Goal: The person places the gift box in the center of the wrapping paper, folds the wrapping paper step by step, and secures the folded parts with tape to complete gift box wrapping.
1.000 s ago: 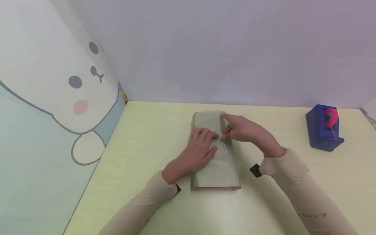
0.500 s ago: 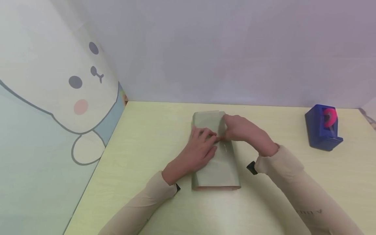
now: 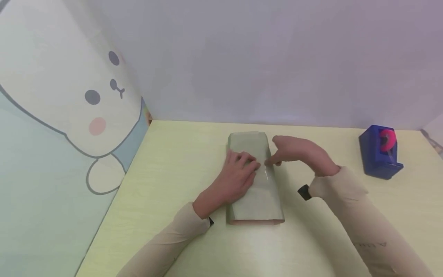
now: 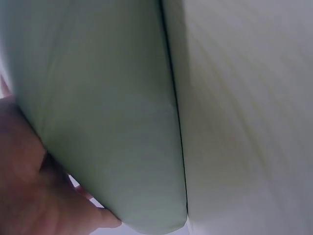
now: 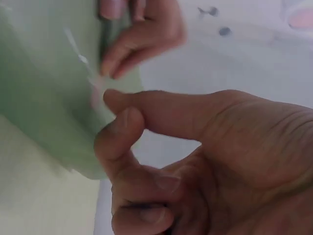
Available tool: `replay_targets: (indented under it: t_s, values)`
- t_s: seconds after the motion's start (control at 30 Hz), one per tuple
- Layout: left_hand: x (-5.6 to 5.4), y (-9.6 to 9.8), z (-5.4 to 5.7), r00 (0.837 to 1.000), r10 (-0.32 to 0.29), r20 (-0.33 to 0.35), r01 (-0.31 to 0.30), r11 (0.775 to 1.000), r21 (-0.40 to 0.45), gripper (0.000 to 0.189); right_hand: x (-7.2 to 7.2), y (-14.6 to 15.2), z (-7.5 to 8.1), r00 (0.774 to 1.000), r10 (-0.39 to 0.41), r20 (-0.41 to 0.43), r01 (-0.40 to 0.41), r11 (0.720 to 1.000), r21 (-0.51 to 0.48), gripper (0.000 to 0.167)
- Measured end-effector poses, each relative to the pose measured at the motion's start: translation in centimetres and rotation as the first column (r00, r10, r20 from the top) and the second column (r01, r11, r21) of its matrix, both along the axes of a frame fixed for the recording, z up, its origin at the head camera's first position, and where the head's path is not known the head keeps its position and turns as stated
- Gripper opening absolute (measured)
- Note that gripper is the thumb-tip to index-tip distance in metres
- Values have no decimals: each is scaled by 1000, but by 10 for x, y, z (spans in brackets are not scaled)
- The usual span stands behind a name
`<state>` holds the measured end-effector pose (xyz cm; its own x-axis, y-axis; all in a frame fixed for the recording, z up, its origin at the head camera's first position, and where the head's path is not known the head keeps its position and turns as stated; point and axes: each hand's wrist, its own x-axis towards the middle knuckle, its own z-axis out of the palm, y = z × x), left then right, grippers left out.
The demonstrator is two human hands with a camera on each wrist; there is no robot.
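A flat package wrapped in pale green paper (image 3: 256,204) lies lengthwise on the table, its near end showing a pinkish inside. My left hand (image 3: 237,175) rests on the package's left half with fingers spread and slightly bent. A short strip of clear tape (image 3: 266,174) glints along the paper's seam. My right hand (image 3: 294,149) is at the package's right edge, thumb reaching to the paper just above the glint. In the right wrist view, the other fingers (image 5: 142,196) of that hand are bent, with nothing seen between thumb and forefinger.
A blue tape dispenser (image 3: 378,157) with a pink-cored roll stands at the table's right side. Behind the pale wooden table (image 3: 187,154) rises a lilac-grey wall (image 3: 263,61), and a cartoon-printed panel (image 3: 104,146) borders the left.
My right hand closed in on the seam beside the left fingers, then drew back rightward, its thumb staying near the paper. My left hand and the package have barely moved.
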<state>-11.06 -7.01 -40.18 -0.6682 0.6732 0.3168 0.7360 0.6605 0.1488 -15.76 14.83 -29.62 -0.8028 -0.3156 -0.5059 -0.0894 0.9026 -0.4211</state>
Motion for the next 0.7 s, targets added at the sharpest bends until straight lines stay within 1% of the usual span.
replay_targets:
  t_s: [0.07,0.13,0.2,0.3,0.37,0.43,0.53,0.57,0.63,0.7]
  values:
    - [0,3,0,1000,15,17,-14,999,-33,25,2,15,0,999,-48,16,49,997,-54,72]
    - [1,5,0,999,28,28,-26,998,-53,25,7,29,-4,993,-114,18,115,983,-141,81]
    - [3,6,1,999,35,26,-33,997,-63,28,15,38,-11,986,-165,6,163,962,-221,78]
    - [5,3,2,1000,23,19,-22,998,-66,34,33,45,-31,977,-212,12,203,921,-332,74]
    - [5,2,3,1000,4,14,-4,998,-58,38,44,46,-45,972,-234,30,227,896,-380,72]
    - [5,0,3,1000,-11,4,12,999,-50,38,53,46,-57,968,-248,42,242,873,-424,71]
    - [5,-3,4,1000,-12,-9,12,1000,-25,34,59,39,-69,963,-270,11,241,842,-483,67]
    - [5,-2,4,1000,-11,-12,11,1000,-18,32,59,36,-72,959,-284,-7,243,831,-500,66]
    - [4,-2,3,1000,-11,-18,11,1000,-5,29,57,28,-76,952,-302,-49,233,821,-522,67]
    - [4,-1,3,1000,-16,-14,16,1000,0,27,56,20,-79,945,-320,-71,231,805,-546,68]
